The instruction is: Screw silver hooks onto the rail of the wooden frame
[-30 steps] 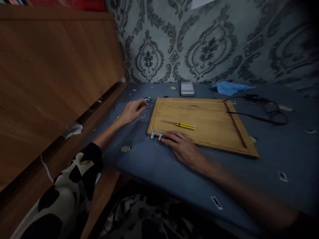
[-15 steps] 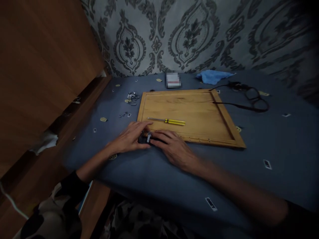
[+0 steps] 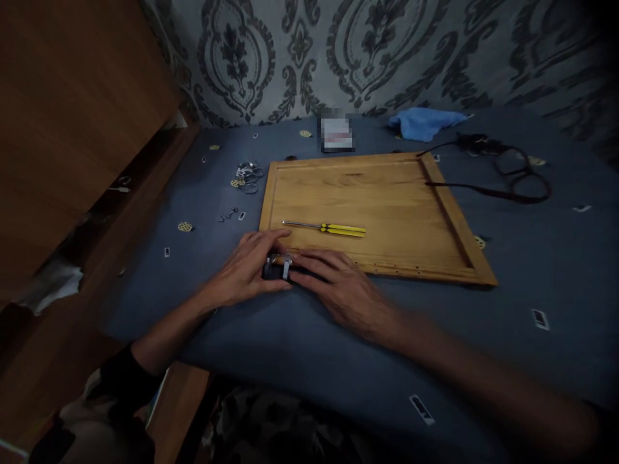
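**Two hands on a small fitting**

The left hand [image 3: 244, 272] and right hand [image 3: 341, 289] met at the near left corner of a framed light wooden panel [image 3: 387, 200] on the blue-covered worktop [image 3: 300, 348]. The left grip pinched a small silver metal fitting [image 3: 280, 265] there; whether the right grip held it could not be told. A yellow-handled screwdriver [image 3: 329, 228] lay on the panel nearby.

The small metal fitting [image 3: 279, 265] at the wooden panel's [image 3: 377, 206] near left corner is mostly covered by the left grip [image 3: 242, 274] and right grip [image 3: 341, 290] — its shape, and whether either pinches it, cannot be told. The box [image 3: 337, 133] at the far edge is blurred out. The metal bits [image 3: 249, 175] far left are too small to name. The right forearm [image 3: 483, 380] smears — the right edge cuts it off.
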The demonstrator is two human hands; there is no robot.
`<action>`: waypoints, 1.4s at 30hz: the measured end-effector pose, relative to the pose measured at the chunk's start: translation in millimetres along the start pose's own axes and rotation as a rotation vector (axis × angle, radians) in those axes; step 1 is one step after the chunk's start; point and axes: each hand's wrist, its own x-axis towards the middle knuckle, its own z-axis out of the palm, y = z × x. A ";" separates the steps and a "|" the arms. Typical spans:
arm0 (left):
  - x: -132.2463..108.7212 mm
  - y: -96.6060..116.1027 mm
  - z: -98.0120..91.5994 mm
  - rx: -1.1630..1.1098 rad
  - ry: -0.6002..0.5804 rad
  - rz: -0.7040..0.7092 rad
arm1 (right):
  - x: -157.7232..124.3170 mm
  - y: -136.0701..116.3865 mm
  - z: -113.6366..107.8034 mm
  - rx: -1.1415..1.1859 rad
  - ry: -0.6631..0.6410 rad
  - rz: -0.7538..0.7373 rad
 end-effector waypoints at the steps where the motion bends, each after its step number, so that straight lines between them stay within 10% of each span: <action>1: -0.1 0.4 -0.3 -0.011 0.003 -0.002 | -0.5 -0.6 0.1 0.001 -0.002 0.003; 42: -2.6 2.1 7.9 -0.214 0.036 -0.197 | -4.8 -2.9 -6.0 0.095 -0.083 0.079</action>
